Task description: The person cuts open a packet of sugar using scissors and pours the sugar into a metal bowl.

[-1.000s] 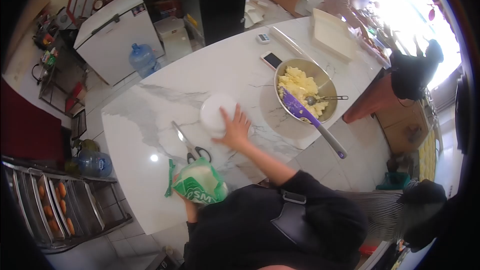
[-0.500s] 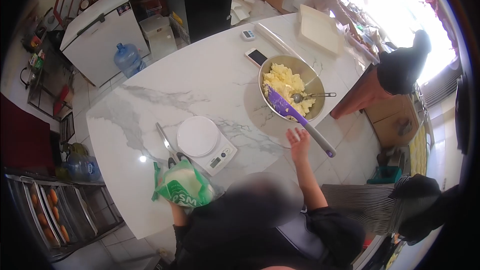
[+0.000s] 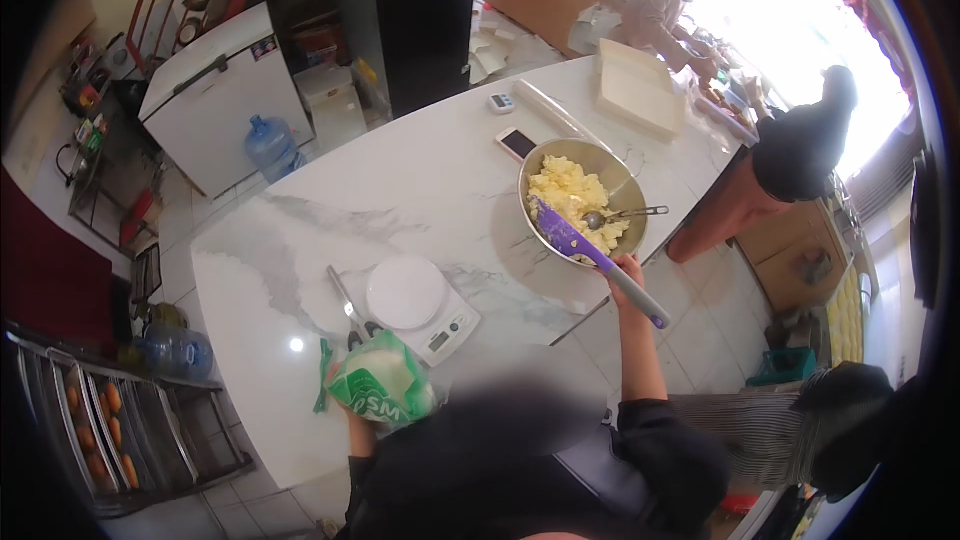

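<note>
The left hand (image 3: pixel 352 418) holds the probably soft bag (image 3: pixel 383 380); the right hand (image 3: pixel 628 278) grips the likely heavy bowl (image 3: pixel 634 186) by its stiff rim.

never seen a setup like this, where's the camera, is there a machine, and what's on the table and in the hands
There is no robot here: a person works with two bare hands. Every picture comes from one camera worn on that person's head, looking forward and down.

On the white table are a kitchen scale, scissors, a phone and a metal bowl. The bowl holds a yellow mixture, with a spatula and a spoon in it.

The left hand, mostly hidden, holds a green and white bag. The right hand is at the bowl's rim, by the spatula's handle; its exact grip is unclear.
</note>
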Available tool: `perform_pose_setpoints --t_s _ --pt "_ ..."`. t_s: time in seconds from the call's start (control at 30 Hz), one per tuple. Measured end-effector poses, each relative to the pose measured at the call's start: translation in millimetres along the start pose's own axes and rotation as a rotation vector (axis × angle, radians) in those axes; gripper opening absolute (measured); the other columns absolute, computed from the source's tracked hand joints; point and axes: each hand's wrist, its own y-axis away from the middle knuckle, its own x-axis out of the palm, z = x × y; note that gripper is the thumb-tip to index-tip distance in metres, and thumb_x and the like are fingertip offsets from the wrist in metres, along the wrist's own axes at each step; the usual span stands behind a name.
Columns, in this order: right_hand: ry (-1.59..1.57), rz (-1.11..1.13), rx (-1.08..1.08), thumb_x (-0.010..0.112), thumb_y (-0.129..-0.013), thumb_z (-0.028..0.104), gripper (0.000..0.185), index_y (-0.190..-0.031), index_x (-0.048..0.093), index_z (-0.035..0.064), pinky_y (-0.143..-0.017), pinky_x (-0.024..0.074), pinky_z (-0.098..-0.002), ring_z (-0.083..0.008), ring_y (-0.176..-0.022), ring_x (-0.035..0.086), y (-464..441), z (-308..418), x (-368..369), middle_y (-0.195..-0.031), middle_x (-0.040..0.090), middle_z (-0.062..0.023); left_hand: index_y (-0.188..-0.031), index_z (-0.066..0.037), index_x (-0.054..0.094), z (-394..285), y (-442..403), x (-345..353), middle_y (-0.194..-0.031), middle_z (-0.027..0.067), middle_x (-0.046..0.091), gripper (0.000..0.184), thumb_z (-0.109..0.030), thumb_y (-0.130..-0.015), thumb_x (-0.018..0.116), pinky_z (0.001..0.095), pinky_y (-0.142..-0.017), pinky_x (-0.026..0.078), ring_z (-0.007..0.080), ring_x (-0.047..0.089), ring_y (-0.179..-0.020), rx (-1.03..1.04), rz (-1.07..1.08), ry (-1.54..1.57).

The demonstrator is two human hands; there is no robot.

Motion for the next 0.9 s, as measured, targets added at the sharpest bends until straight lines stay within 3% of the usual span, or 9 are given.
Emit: perform_pose_setpoints --t_s 0.1,0.2,0.3,0.47,0.6,0.67,0.77,0.9 --pt "0.033 0.029 0.004 0.044 -0.072 -0.005 0.04 -0.111 0.041 0.0036 -0.056 0.0566 -0.0417 -0.0258 -0.074 0.062 -8.8 -2.7 -20.4 -0.098 0.055 -0.0151 -0.086 0.003 0.057 1.8 -1.6 0.3 -0.086 0.0175 0.063 0.031 -0.026 -0.083 0.045 0.0335 -0.068 0.052 0.024 0.062 -0.079 0.101 -0.013 -0.131" --pt "0.138 0.13 0.011 0.044 -0.073 -0.002 0.041 -0.114 0.042 0.0026 -0.056 0.0563 -0.0389 -0.0233 -0.075 0.062 26.1 21.1 27.9 -0.101 0.057 -0.0143 -0.082 0.004 0.058 1.2 4.3 -1.1 -0.084 0.0169 0.063 0.029 -0.022 -0.081 0.045 0.032 -0.067 0.051 0.0229 0.062 -0.078 0.191 -0.04 -0.224" --pt "0.153 0.157 0.153 0.044 -0.075 0.0 0.042 -0.117 0.041 0.0028 -0.059 0.0563 -0.0365 -0.0215 -0.078 0.062 49.1 25.4 63.7 -0.105 0.057 -0.0132 -0.078 0.004 0.058 -1.5 6.3 -1.8 -0.081 0.0164 0.064 0.026 -0.019 -0.079 0.045 0.0305 -0.067 0.051 0.0219 0.061 -0.076 0.273 -0.027 -0.269" --pt "0.035 0.242 0.376 0.049 -0.077 0.002 0.009 -0.085 0.051 0.0033 -0.061 0.0504 -0.0281 -0.0168 -0.068 0.058 55.7 -11.4 96.3 -0.081 0.059 -0.0089 -0.072 0.004 0.059 -30.2 11.0 4.5 -0.078 0.0155 0.064 0.022 -0.013 -0.075 0.045 0.0279 -0.066 0.05 0.0201 0.061 -0.073 0.304 0.092 -0.282" --pt "-0.03 0.36 0.518 0.046 -0.074 -0.002 0.023 -0.096 0.051 0.0021 -0.066 0.0514 -0.0299 -0.0179 -0.069 0.059 64.1 -41.0 134.1 -0.086 0.059 -0.0097 -0.07 0.005 0.058 -46.7 19.5 -1.8 -0.076 0.0148 0.063 0.023 -0.003 -0.062 0.039 0.0293 -0.068 0.05 0.0192 0.06 -0.071 0.208 0.121 -0.276" --pt "0.011 0.391 0.572 0.045 -0.073 -0.003 0.032 -0.104 0.05 0.0013 -0.069 0.0519 -0.0306 -0.0184 -0.072 0.059 68.9 -48.2 156.8 -0.091 0.059 -0.0102 -0.069 0.006 0.058 -52.9 23.4 4.3 -0.074 0.015 0.063 0.022 -0.004 -0.063 0.039 0.0304 -0.069 0.049 0.0207 0.06 -0.071 0.138 0.082 -0.291" --pt "0.103 0.531 0.6 0.044 -0.074 -0.005 0.052 -0.125 0.039 0.0005 -0.076 0.0485 -0.0279 -0.0178 -0.094 0.056 68.9 -59.1 169.3 -0.111 0.053 -0.0113 -0.068 0.006 0.057 -51.0 30.8 2.7 -0.073 0.0161 0.062 0.021 -0.006 -0.063 0.04 0.0321 -0.07 0.049 0.0235 0.06 -0.072 0.117 0.098 -0.18" --pt "0.116 0.553 0.617 0.042 -0.073 -0.007 0.057 -0.129 0.036 0.0001 -0.081 0.0476 -0.0287 -0.019 -0.103 0.053 76.4 -68.7 188.2 -0.119 0.05 -0.013 -0.067 0.007 0.056 -43.8 37.6 -4.7 -0.072 0.0194 0.061 0.023 -0.01 -0.062 0.041 0.0343 -0.071 0.049 0.0271 0.06 -0.07 0.134 0.148 -0.005"
